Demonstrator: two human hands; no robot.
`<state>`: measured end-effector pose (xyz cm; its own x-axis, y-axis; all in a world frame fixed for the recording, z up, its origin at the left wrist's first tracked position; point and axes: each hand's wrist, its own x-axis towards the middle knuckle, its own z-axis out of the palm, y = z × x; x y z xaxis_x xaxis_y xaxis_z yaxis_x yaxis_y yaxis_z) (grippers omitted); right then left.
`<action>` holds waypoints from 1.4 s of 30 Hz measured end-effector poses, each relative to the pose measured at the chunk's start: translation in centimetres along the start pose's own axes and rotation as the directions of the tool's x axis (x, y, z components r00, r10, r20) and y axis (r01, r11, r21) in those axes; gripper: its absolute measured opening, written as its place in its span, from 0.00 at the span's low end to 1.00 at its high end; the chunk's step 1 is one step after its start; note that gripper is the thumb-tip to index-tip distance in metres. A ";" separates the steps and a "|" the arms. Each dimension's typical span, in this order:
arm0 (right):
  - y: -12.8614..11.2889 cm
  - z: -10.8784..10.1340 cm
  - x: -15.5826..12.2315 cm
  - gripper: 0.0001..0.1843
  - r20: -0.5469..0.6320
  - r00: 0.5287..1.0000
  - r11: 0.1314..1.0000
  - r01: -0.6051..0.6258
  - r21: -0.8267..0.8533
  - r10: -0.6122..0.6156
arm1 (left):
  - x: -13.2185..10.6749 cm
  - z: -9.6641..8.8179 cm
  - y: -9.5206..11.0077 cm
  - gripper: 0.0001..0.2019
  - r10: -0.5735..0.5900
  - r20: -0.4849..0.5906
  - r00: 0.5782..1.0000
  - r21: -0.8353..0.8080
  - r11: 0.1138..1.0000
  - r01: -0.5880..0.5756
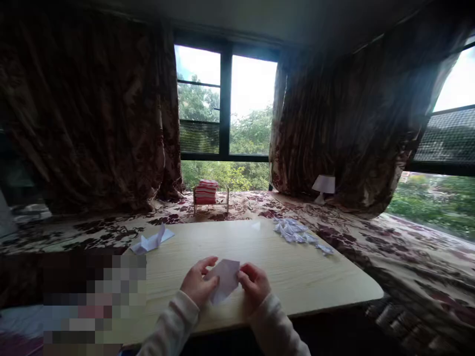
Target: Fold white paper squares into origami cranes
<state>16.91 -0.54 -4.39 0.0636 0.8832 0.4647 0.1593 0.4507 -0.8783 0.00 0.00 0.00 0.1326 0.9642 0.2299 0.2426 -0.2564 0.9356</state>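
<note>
Between my hands, above the near part of the table, is a folded piece of white paper [224, 281] with angled edges. My left hand [199, 283] grips its left side, thumb on the face turned toward me. The fingers of my right hand [255, 283] pinch the paper's right edge. Toward the table's back right lies a pile of folded white paper pieces [293, 230], with a few small ones trailing off its right end. At the back left rests some white paper [153, 241], part of it standing up from the surface.
The pale wooden table [178, 269] has a rounded right corner. Behind it, a ledge with floral cloth [248, 203] bears a small rack [228, 200] with stacked red-and-white cloths [206, 192] and a white lamp [324, 185]. Pixelation covers the area at lower left.
</note>
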 end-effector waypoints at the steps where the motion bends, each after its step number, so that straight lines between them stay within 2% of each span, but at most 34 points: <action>1: -0.1 0.1 -0.1 0.07 0.019 1.000 1.000 0.000 0.000 0.000 | 0.0 0.2 0.4 0.26 0.014 0.004 1.000 -0.003 1.000 -0.014; 6: -0.4 0.4 -0.3 0.08 0.014 1.000 1.000 -0.010 0.014 0.010 | -0.2 1.3 1.1 0.20 0.052 0.039 0.998 -0.073 0.996 -0.049; 9: -0.5 0.4 -0.3 0.09 -0.040 0.999 0.999 -0.023 0.045 0.025 | -0.8 2.3 0.1 0.17 0.040 0.042 0.998 -0.166 0.986 -0.032; 12: -0.4 0.8 -0.4 0.09 -0.044 0.998 0.995 -0.037 0.094 0.041 | -1.1 3.0 -1.1 0.18 0.024 -0.010 1.000 -0.260 0.965 -0.026; 17: -0.2 1.5 -0.7 0.21 -0.021 0.999 0.994 -0.036 0.108 0.039 | -1.2 2.8 -1.7 0.21 0.001 -0.067 0.998 -0.336 0.942 -0.023; 21: -0.2 1.4 -0.7 0.16 -0.028 0.999 0.996 -0.024 0.086 0.026 | -1.4 2.8 -1.5 0.19 0.018 -0.043 0.999 -0.354 0.935 -0.032; 25: -0.5 1.0 -0.6 0.13 -0.020 1.000 0.996 -0.006 0.088 0.008 | -1.5 2.9 -1.4 0.18 0.029 -0.022 0.999 -0.331 0.943 -0.035; 31: -1.1 0.8 -0.7 0.19 -0.026 0.999 0.990 -0.028 0.136 0.031 | -1.5 2.8 -1.4 0.19 0.062 -0.049 0.997 -0.201 0.977 -0.071; 36: -0.6 0.7 -0.6 0.20 -0.056 0.995 0.980 -0.072 0.184 0.083 | -1.5 2.9 -1.2 0.19 0.131 -0.049 0.990 -0.081 0.988 -0.135; 42: -0.2 0.6 -0.6 0.19 -0.039 0.994 0.966 -0.087 0.242 0.099 | -1.7 2.9 -1.1 0.19 0.191 -0.051 0.980 0.014 0.982 -0.191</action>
<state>16.30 -1.05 -4.53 0.1178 0.9176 0.3796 -0.0905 0.3906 -0.9161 2.33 -1.51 -2.17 0.1272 0.8996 0.4178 0.2264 -0.4365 0.8708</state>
